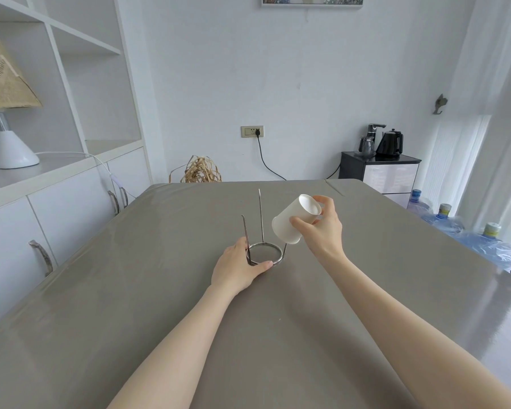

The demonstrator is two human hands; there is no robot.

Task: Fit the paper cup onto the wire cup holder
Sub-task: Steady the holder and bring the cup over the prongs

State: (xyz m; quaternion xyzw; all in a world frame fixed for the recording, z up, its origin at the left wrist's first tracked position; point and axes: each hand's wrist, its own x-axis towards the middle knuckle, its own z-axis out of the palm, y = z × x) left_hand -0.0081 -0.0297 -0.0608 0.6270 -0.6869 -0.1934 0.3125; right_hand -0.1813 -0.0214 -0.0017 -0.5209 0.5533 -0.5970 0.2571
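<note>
Two bare forearms reached in from the bottom edge over a grey table (160, 305). Left hand (239, 268) lay low on the tabletop, thumb and fingers curled around the near-left side of the wire cup holder (263, 249), gripping its base ring and touching the left upright. Holder stood upright on the table near the middle: a round metal ring at the bottom with thin rods rising from it, the tallest at the back, a shorter one at left, a third mostly hidden behind the cup.

Right hand (322, 228) was raised above the table just right of the holder, closed on the paper cup (295, 219); thumb pressed on the near side, fingers wrapped behind near the smaller end. Cup was plain white and tilted, wide rim pointing down-left toward the ring, closed bottom up-right. Cup was off the holder, in the air just beside the tall rod; whether it touched a rod, cannot tell.

Background: white shelves with a lamp (8, 113) at left, a wall socket (252, 131) with a black cord, a black kettle (390, 142) on a small cabinet at right, blue water bottles (443, 216) on the floor.
</note>
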